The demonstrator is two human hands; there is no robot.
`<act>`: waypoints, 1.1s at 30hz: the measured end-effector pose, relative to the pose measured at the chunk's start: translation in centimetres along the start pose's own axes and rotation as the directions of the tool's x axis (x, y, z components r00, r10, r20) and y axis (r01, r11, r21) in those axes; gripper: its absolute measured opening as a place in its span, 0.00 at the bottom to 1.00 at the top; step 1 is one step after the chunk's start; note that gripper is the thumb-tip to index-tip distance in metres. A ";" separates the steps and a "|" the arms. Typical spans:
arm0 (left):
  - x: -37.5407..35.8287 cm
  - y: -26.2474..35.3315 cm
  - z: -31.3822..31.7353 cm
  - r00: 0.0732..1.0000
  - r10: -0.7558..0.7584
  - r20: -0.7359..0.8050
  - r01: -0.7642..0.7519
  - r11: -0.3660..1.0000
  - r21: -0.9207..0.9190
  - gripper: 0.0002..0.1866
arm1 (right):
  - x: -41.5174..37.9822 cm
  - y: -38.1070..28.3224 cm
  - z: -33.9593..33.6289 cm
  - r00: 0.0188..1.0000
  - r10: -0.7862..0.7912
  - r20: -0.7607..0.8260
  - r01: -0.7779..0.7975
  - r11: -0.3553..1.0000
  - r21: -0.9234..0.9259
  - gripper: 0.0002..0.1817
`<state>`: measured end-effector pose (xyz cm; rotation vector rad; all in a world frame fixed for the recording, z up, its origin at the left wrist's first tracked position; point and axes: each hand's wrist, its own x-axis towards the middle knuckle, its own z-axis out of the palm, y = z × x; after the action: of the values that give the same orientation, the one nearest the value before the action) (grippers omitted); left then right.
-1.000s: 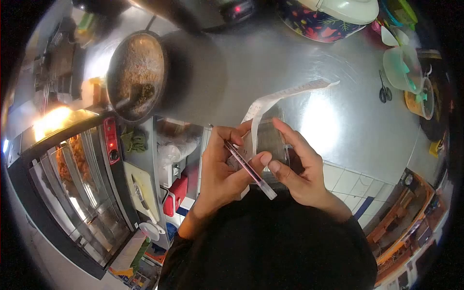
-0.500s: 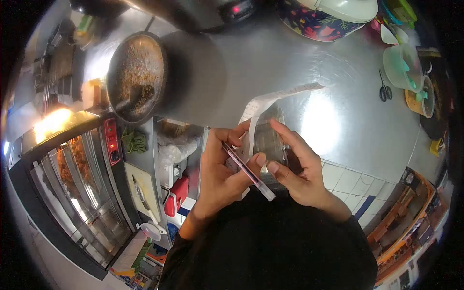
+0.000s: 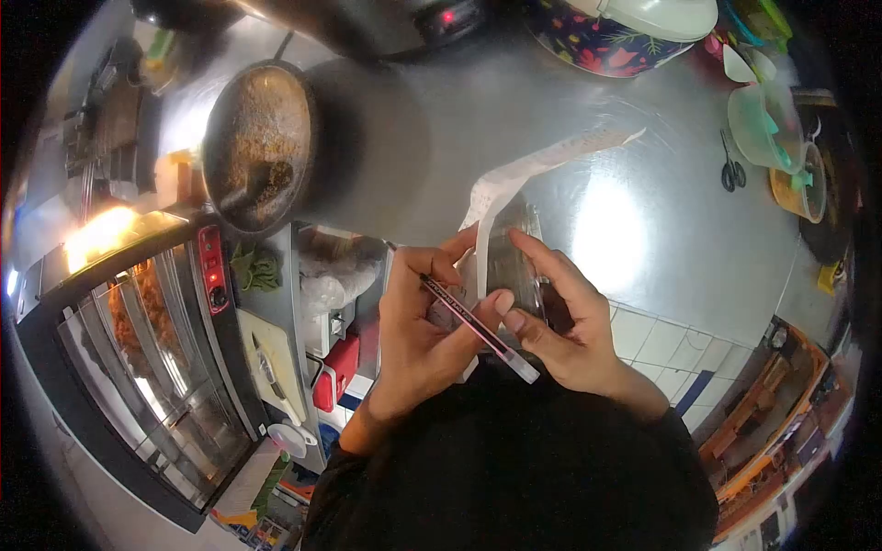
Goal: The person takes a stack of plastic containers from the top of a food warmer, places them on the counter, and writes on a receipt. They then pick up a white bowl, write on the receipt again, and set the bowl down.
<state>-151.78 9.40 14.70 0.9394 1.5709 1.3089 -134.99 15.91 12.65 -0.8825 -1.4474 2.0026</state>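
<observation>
**Loose end of the long white paper strip [image 3: 514, 174] has been swung up and to the right**

The thin black-and-pink pen with a clear cap [image 3: 480, 325] has also been shifted a little to the right. The pen is pinched across the left hand [image 3: 413, 321], with the fingers bent and the thumb pressed near the middle of the pen. The paper strip is bent by the same hand's fingertips, and its loose end is left sticking out over the shiny grey metal table [image 3: 441, 119]. The see-through plastic box [image 3: 507, 262] is held between the two hands, in front of the black top [image 3: 514, 459]. Its near side is gripped by the right hand [image 3: 574, 321], with thumb and first finger set apart on it. What is under the box cannot be told.

The pen could be dropped if the left thumb were lifted. The paper could be torn or crumpled if it were pulled while pinched. The box could be bent if it were squeezed too hard, or let slip if only fingertips were used.
</observation>
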 end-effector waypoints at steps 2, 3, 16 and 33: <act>0.1 0.2 0.0 1.000 -0.026 0.001 0.026 0.998 -0.048 0.23 | 0.0 0.3 -0.1 1.000 -0.022 0.003 0.022 1.000 -0.016 0.36; 0.1 0.4 0.2 0.999 -0.053 -0.003 0.053 0.994 -0.095 0.23 | 0.1 0.9 -0.2 0.997 -0.072 0.006 0.072 0.997 -0.041 0.36; 0.1 0.8 0.2 0.993 -0.117 0.010 0.116 0.978 -0.176 0.24 | 0.1 0.5 -0.3 0.999 -0.049 0.012 0.049 0.998 -0.029 0.36; 0.1 0.0 -0.1 0.991 -0.133 0.001 0.131 0.977 -0.167 0.25 | 0.1 0.7 -0.2 0.998 -0.062 0.003 0.062 0.998 0.012 0.36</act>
<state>-151.88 9.42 14.65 0.7134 1.4790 1.3298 -134.96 15.89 11.91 -0.8199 -1.4461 1.9659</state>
